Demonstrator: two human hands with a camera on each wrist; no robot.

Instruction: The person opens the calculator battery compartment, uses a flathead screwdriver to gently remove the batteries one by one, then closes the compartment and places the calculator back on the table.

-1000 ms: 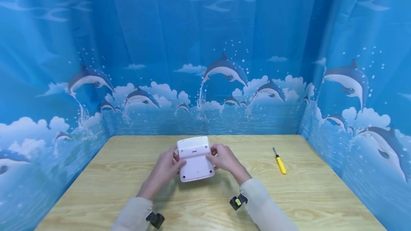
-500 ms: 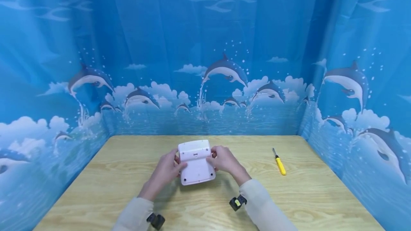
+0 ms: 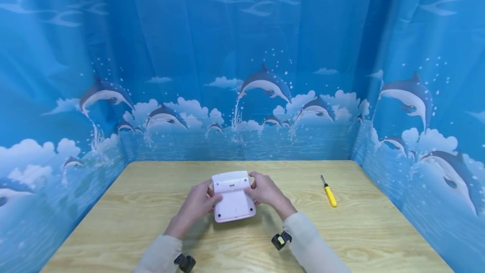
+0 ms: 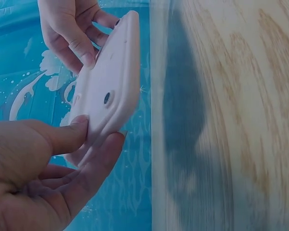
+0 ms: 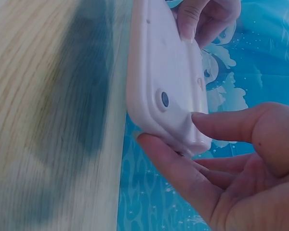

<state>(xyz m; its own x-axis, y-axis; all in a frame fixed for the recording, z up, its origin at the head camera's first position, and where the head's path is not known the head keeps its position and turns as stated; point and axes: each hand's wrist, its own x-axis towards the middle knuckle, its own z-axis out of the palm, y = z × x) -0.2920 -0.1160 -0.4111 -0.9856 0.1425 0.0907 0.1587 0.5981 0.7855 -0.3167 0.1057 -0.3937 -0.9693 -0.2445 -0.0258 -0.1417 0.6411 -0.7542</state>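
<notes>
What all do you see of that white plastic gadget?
The pinkish-white rounded plastic-looking device shows a face with a raised band at its far end, a small catch-like detail on that band and dark spots near the corners. It is held tilted above the light wood-grain table, left hand and right hand gripping opposite sides, thumbs on that face.

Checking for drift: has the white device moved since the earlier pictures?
Yes: in the head view, the white device appears slightly farther below the table's far edge.

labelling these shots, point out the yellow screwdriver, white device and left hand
Yellow screwdriver (image 3: 330, 196): head view, on its handle.
White device (image 3: 233, 199): head view, middle of its visible face.
Left hand (image 3: 196, 199): head view, its middle.
</notes>
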